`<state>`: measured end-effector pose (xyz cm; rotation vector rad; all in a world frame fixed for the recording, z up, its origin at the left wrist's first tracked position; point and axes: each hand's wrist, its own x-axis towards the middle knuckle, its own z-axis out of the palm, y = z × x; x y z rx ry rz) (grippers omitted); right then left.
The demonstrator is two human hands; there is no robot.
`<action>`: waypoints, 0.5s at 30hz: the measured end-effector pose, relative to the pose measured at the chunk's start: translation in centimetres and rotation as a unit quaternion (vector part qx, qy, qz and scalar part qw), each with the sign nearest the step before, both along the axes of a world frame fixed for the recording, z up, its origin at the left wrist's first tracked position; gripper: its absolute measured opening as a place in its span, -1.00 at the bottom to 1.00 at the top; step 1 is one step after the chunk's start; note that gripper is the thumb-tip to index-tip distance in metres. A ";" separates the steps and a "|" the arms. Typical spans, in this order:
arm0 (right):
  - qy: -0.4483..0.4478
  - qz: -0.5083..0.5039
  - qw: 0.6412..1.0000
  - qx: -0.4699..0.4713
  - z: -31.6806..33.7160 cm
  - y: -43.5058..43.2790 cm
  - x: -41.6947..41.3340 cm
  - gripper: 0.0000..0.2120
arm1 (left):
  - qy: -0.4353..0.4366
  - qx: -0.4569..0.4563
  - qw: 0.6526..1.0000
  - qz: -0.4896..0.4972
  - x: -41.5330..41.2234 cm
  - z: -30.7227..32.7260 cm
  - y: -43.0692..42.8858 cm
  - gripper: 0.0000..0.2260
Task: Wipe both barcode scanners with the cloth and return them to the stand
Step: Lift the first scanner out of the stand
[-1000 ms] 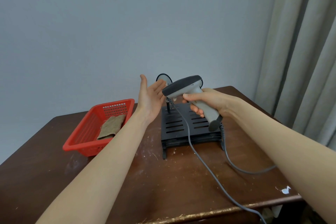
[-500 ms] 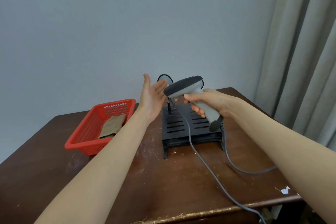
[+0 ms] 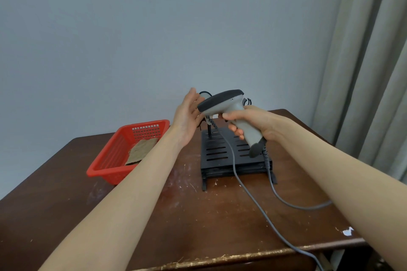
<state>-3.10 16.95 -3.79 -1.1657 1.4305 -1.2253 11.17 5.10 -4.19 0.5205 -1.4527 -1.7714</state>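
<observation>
Gripping grey scanner (image 3: 229, 108) — right hand (image 3: 255, 123), left hand (image 3: 187, 121) open beside.

No text, label or brand can be read anywhere; the barcode scanner (image 3: 229, 108) shows only unreadable specks. No numbers or signs either.

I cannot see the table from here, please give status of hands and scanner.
Right hand grips scanner above stand. Left hand open, empty, beside scanner head. Cloth untouched in red basket.
</observation>
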 end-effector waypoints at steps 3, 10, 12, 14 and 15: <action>-0.018 -0.004 1.000 0.007 0.2 -0.2 0.1 -0.81 | -0.029 -0.051 0.998 0.007 0.0 0.5 0.3 -0.82; -0.017 -0.022 0.999 0.017 0.8 -0.3 0.1 -0.95 | -0.119 -0.252 0.959 0.054 -0.5 1.7 1.0 -0.56; -0.024 -0.042 0.999 0.020 0.9 -0.2 -0.1 -0.96 | -0.145 -0.324 0.933 0.061 -1.0 2.3 1.0 -0.58; -0.034 -0.055 0.998 0.022 1.0 -0.1 -0.2 -0.96 | -0.174 -0.367 0.911 0.065 -1.6 2.9 1.0 -0.57; -0.041 -0.059 0.997 0.021 1.1 0.0 -0.3 -0.96 | -0.187 -0.383 0.903 0.063 -1.9 3.1 1.0 -0.56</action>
